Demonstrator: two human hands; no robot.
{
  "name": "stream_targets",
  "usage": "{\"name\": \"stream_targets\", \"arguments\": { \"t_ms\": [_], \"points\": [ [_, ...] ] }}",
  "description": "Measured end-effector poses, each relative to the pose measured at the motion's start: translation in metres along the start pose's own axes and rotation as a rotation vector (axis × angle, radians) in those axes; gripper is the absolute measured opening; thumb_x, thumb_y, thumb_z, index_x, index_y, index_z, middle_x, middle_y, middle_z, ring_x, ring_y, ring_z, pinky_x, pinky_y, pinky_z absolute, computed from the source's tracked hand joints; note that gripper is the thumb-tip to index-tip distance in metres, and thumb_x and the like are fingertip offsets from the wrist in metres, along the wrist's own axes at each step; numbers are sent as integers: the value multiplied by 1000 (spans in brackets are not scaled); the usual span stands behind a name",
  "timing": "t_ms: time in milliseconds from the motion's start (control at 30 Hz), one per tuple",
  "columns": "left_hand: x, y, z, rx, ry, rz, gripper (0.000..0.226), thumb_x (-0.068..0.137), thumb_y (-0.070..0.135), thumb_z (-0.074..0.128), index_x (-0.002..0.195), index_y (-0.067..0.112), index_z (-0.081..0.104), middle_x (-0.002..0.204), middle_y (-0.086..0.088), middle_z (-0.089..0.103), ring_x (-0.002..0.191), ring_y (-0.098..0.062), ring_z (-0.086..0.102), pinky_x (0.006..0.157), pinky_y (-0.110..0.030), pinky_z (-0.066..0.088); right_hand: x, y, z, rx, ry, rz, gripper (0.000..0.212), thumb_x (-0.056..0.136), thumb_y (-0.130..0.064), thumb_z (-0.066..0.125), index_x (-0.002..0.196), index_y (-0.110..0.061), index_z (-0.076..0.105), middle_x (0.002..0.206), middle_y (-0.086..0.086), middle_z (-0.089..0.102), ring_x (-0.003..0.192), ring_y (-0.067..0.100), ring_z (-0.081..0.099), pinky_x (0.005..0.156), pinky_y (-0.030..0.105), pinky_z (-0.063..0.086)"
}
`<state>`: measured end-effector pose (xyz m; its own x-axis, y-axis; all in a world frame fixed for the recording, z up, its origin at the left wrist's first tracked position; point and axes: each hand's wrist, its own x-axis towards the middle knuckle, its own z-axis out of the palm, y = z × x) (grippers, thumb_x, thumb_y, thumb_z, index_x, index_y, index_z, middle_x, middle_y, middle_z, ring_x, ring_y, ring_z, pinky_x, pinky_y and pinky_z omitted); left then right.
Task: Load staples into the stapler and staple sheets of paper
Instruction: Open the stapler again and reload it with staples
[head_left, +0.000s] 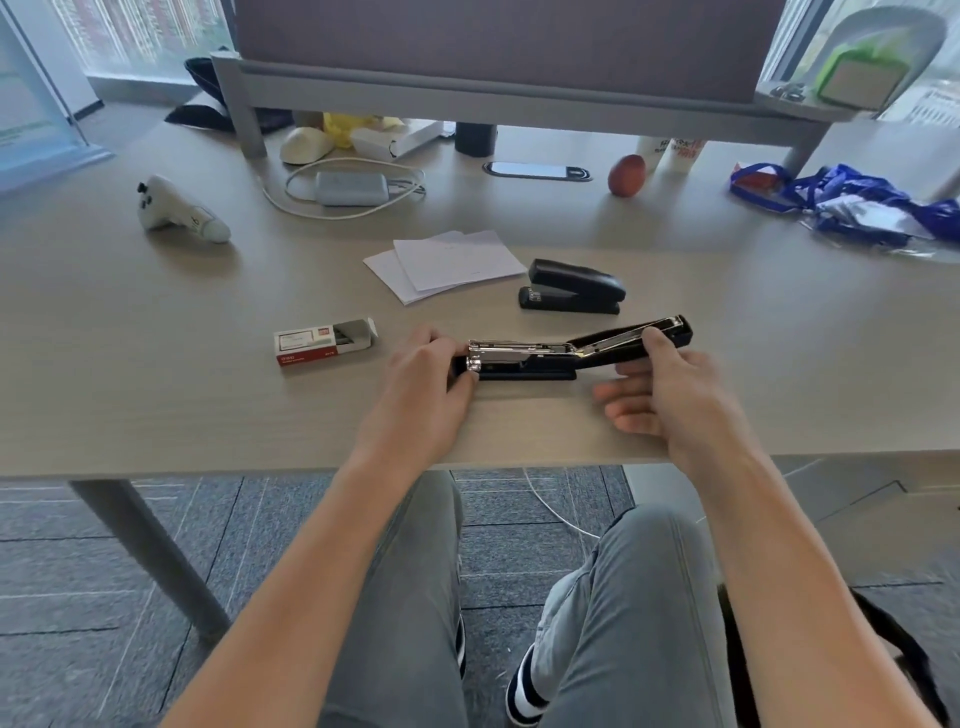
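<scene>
From the head view, an opened stapler lies flat on the bench near its front edge, its black base and shiny staple track to the left and its black top cover swung back to the right, so the whole tool stretches out between the two hands. The left hand makes a grip on the front end of the base, fingers curled round the black tip beside the metal nose. The right hand makes a grip on the swung-back cover, thumb on top and forefinger beneath, pinching it, while the other fingers hang loosely curled below and hold nothing. Just left of the left grip sits a box of staples, its right end flap open with dark strips showing inside. Beyond the two grips, farther up the bench, a second stapler, black and closed, rests on its base, and just left of that lies a small pile of white paper sheets, fanned a little. Farther off to the left of the left grip lies a white game controller; well beyond the right grip stands a reddish apple.
</scene>
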<state>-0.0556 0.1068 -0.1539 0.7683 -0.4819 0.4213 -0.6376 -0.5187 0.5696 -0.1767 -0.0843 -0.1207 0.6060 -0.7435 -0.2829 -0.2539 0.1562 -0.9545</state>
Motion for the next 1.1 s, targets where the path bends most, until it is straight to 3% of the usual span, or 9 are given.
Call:
{"name": "stream_targets", "arguments": {
  "t_ms": [100,233,367,500,567,700,767,833,1100],
  "points": [
    [-2,2,-3,3,-13,-6,16,91,15,66,105,6,69,97,0,52,84,-14,41,72,-19,26,-7,1,5,-120,6,-22,47,110,-35,42,83,-3,64,53,12,71,31,14,58,30,20,43],
    [-3,3,-7,-34,-16,-39,13,90,15,67,98,7,68,95,-3,56,83,-18,48,76,-29,38,-17,7,25,-217,-61,-201,34,107,-26,50,84,-8,67,62,10,72,34,12,55,34,21,42],
    [-11,-2,-25,-117,27,-91,34,88,16,67,122,9,67,101,2,59,84,-15,59,82,-25,49,-29,4,52,-358,-203,-421,28,102,-28,60,81,-14,73,63,4,74,41,14,57,46,25,44],
    [-23,-28,-53,-16,142,-111,31,85,13,67,116,12,70,106,-1,62,98,-19,56,85,-31,49,-39,-8,93,-466,-237,-639,15,94,-28,71,83,-21,76,65,-6,74,54,8,63,59,21,49],
    [-23,-45,-66,123,234,-138,30,83,13,67,113,14,70,109,-2,60,106,-22,48,89,-34,48,-37,-13,119,-597,-235,-744,8,90,-31,73,91,-25,78,72,-10,73,65,11,64,67,28,51],
    [-17,-71,-79,317,188,-210,37,83,19,62,120,15,65,119,-4,56,112,-25,40,91,-43,48,-22,-21,162,-932,-340,-894,35,90,-30,72,124,-23,71,111,-5,68,100,16,56,81,28,39],
    [-14,-79,-81,347,126,-256,42,85,25,62,126,17,61,125,-6,53,115,-26,39,93,-45,47,-15,-25,178,-1056,-428,-882,52,90,-29,71,139,-17,61,132,2,60,124,23,48,94,33,40],
    [-12,-85,-81,347,102,-258,46,87,29,62,131,20,58,127,-5,53,117,-27,42,94,-44,44,-8,-28,189,-1113,-506,-843,60,91,-30,69,147,-17,53,142,4,53,133,24,41,103,36,38],
    [-4,-90,-77,160,119,-194,32,86,3,62,117,8,69,114,-11,62,105,-31,55,85,-23,34,8,-23,193,-1093,-582,-891,27,91,-34,71,117,-27,71,111,-3,58,111,23,55,98,41,43]
  ]
}}
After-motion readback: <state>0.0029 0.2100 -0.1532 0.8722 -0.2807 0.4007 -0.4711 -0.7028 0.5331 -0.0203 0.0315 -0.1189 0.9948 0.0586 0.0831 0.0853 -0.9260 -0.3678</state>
